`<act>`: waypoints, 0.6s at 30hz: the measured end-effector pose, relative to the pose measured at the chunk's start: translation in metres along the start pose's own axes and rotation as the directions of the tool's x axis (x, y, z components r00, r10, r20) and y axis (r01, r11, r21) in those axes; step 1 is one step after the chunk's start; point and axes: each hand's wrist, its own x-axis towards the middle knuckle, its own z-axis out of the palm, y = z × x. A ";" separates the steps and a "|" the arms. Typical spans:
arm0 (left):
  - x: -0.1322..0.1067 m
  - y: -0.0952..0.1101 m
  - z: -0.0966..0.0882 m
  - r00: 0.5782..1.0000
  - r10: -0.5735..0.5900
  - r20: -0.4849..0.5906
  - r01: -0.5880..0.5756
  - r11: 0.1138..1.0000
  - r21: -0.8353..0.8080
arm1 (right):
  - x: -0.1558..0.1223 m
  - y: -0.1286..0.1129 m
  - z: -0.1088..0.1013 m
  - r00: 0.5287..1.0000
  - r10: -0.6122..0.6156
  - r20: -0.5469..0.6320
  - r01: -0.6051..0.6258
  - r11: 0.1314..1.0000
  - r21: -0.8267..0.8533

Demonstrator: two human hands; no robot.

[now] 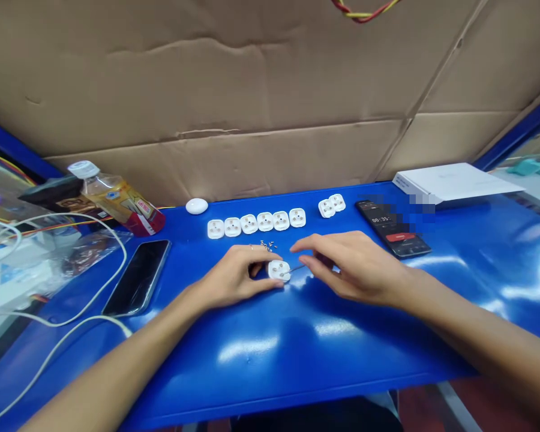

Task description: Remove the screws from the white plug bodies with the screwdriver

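Note:
My left hand (236,277) pinches a small white plastic socket piece (279,270) on the blue table (297,348), thumb and fingers wrapped around its left side. My right hand (346,267) is closed on a thin metal tool (297,269) whose tip touches the piece. Just behind lies a small heap of tiny metal screws (267,244). A row of several similar white pieces (256,224) sits further back, with two more (332,206) to the right.
A black phone (137,277) lies at left beside a white cable (72,312). A tipped drink bottle (119,201) and a white round object (197,206) are behind. A second phone (392,228) showing a timer and a white box (454,182) are at right. A cardboard wall (252,90) stands behind.

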 end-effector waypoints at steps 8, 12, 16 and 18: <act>0.000 -0.002 -0.004 0.999 0.035 0.040 -0.035 0.999 -0.002 | 0.001 0.005 -0.012 0.983 -0.172 0.071 0.172 0.985 0.006; 0.000 -0.002 -0.003 0.999 0.039 0.033 -0.040 0.999 0.030 | 0.000 0.001 -0.006 0.988 -0.156 -0.007 0.155 0.982 -0.110; -0.001 -0.003 -0.003 0.999 0.040 0.024 -0.041 0.999 0.016 | 0.000 -0.003 -0.005 0.991 -0.132 0.028 0.133 0.990 -0.048; -0.001 -0.004 -0.003 0.999 0.034 0.024 -0.034 0.999 0.012 | 0.000 -0.003 -0.004 0.992 -0.120 0.032 0.121 0.992 -0.040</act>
